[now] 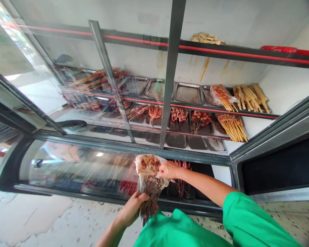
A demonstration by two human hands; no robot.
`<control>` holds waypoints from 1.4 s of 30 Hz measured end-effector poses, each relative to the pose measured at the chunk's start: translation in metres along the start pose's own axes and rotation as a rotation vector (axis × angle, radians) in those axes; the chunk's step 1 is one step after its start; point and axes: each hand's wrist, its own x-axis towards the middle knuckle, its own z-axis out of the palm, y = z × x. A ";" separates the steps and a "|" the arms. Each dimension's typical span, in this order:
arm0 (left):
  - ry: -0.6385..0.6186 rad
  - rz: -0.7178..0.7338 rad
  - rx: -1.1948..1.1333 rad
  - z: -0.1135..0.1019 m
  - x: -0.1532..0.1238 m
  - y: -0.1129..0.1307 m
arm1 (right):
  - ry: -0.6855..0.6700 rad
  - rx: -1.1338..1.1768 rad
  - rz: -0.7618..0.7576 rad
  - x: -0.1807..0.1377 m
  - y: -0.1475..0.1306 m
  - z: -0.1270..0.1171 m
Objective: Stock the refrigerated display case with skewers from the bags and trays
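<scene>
In the head view, a thick bundle of meat skewers [150,193] hangs over the front edge of the display fridge, with its meat end up and its dark thin sticks pointing down. My left hand [134,207] is closed around the sticks, thumb in front. A clear plastic bag [141,167] wraps the pale brown meat at the top. My right hand [168,170] pinches this bag at its right side with the fingers closed. Just behind my right forearm, more red meat skewers [180,187] lie in the open lower compartment.
Sliding glass doors with a grey upright frame [167,82] stand ahead. Shelves behind hold metal trays [187,93], bagged skewers [222,97] and light-coloured skewers [251,97]. Curved glass [79,168] covers the lower compartment at left. A dark panel [283,164] stands at right.
</scene>
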 end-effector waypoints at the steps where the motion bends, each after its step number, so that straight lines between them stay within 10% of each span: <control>1: 0.004 -0.002 0.001 0.002 0.000 0.002 | 0.017 0.016 -0.005 0.002 0.005 0.001; 11: 0.026 0.000 -0.025 0.011 0.008 0.016 | 0.183 0.093 0.050 0.019 0.030 0.004; 18: 0.036 -0.027 0.020 0.006 0.003 0.021 | -0.094 0.555 0.069 0.019 0.028 -0.005; 28: -0.092 -0.072 0.045 0.027 0.050 -0.020 | -0.231 0.211 0.004 -0.035 0.051 0.003; 36: -0.215 -0.083 -0.070 0.090 0.124 -0.043 | 0.111 0.668 0.480 -0.093 0.118 0.020; 42: -0.292 -0.097 -0.223 0.128 0.184 -0.056 | 0.423 0.555 0.462 -0.102 0.159 0.023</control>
